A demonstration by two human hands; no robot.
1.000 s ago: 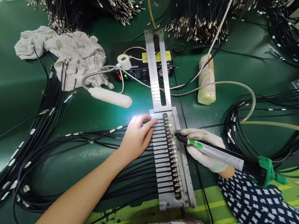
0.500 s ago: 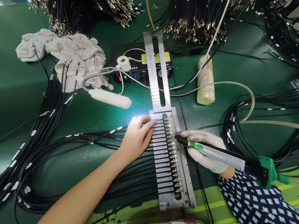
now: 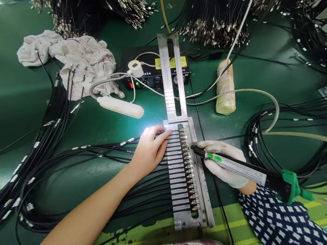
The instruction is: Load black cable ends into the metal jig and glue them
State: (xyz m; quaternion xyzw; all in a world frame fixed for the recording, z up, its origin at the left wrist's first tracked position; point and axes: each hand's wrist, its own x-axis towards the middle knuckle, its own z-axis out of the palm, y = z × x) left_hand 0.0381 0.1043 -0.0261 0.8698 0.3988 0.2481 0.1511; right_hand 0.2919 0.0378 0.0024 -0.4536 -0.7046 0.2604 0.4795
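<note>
A slotted metal jig [image 3: 202, 195] lies lengthwise on the green bench and holds a row of black cables [image 3: 146, 188] with their small connector tips lined up in its slot. My bare left hand [image 3: 150, 149] lies flat on the cables at the jig's upper left, fingers stretched out over the top slots. My gloved right hand [image 3: 223, 163] grips a black and white dispensing syringe [image 3: 236, 166] like a pen. Its needle tip touches a connector in the upper part of the row.
A black dispenser controller [image 3: 155, 73] sits behind the jig with a second metal bar [image 3: 171, 76] across it. A white gooseneck lamp [image 3: 120, 106], a crumpled cloth [image 3: 69, 60] and a wrapped roll [image 3: 225, 88] lie nearby. Cable bundles [image 3: 214, 15] crowd the back, left and right.
Almost nothing differs. The syringe tip stays at about the same connector in the upper part of the row, and my left hand keeps its place on the cables.
</note>
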